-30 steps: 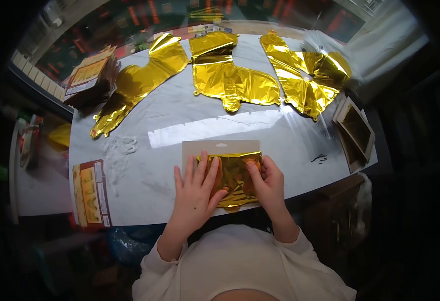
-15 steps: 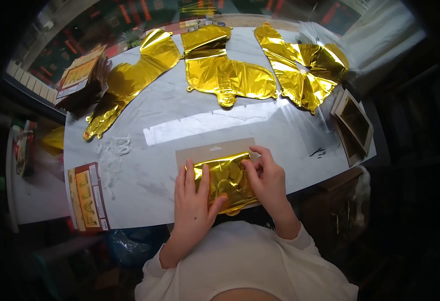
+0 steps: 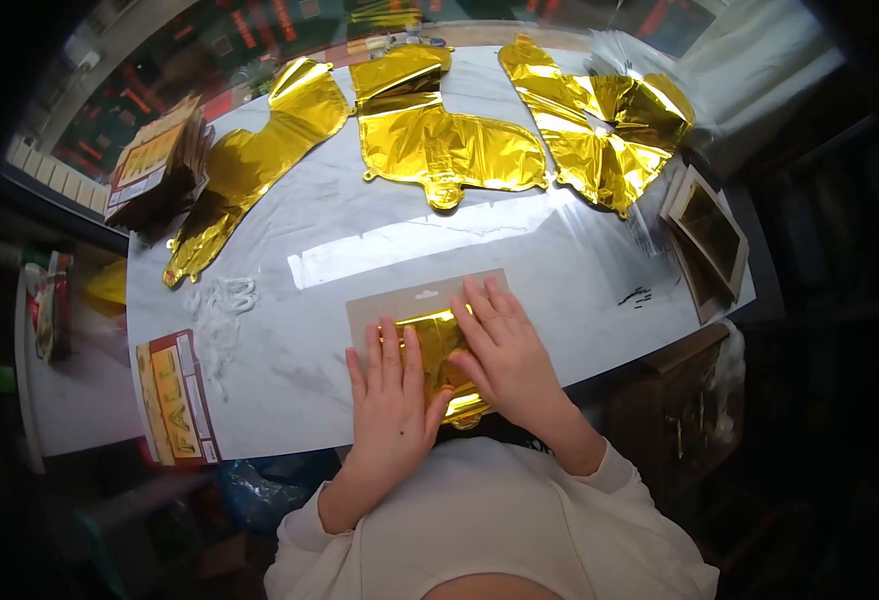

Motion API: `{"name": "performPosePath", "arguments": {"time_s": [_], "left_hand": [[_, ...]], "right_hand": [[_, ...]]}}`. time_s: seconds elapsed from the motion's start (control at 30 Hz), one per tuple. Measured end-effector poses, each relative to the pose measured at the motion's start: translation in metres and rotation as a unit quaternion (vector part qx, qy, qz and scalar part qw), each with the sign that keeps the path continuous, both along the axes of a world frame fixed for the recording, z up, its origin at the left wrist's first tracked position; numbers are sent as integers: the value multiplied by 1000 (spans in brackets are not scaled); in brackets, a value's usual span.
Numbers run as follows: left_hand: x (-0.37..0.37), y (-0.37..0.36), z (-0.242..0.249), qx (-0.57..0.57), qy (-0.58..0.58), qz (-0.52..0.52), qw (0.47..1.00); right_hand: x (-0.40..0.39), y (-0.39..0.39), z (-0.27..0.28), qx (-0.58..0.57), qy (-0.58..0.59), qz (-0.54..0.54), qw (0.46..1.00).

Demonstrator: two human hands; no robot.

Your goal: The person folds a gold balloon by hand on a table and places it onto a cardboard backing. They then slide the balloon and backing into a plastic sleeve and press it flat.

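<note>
- I found the left hand (image 3: 391, 395) laid flat, fingers spread, grasping nothing, pressing the left part of the folded gold foil balloon (image 3: 441, 352)
- The right hand (image 3: 504, 350) was likewise open and flat, palm down over the balloon's right part; both appeared placed so as to keep the springy foil folded
- The balloon lay on a grey backing card (image 3: 414, 300) at the near edge of the white table (image 3: 359, 225), directly before the person; I judged the card served as a base for the fold
- The hands hid most of the balloon, so I could not make out its shape
- A printed card (image 3: 174, 400) overhung the table's near left edge
- Three gold foil balloons (image 3: 439, 140) lay flattened across the far side, seemingly set out in a row; the far ends were cut off or distorted
- Stacked packets (image 3: 154, 165) far left were too blurred to read
</note>
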State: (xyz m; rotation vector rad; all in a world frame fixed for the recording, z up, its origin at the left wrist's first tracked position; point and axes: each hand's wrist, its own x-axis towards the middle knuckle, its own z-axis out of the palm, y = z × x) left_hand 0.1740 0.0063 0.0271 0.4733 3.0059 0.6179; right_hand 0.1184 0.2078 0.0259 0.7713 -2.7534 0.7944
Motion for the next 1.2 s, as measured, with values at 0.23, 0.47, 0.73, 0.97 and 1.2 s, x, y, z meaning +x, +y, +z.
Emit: {"name": "performPosePath", "arguments": {"time_s": [0.23,0.47,0.73,0.97,1.2], "left_hand": [[-4,-12,14,-33,-24,-5,999],[-1,1,7,50,-11,-89,995],[-18,-7,-8,11,24,-20,999],[-20,-6,-4,-12,23,-14,1000],[-19,-4,-3,-15,24,-13,1000]], "right_hand": [[3,-5,-6,48,-23,-14,998],[3,-8,-7,67,-22,-24,997],[3,-7,-6,59,-23,-30,998],[0,15,-2,-148,-73,-17,986],[10,39,3,-181,-63,-57,980]]}}
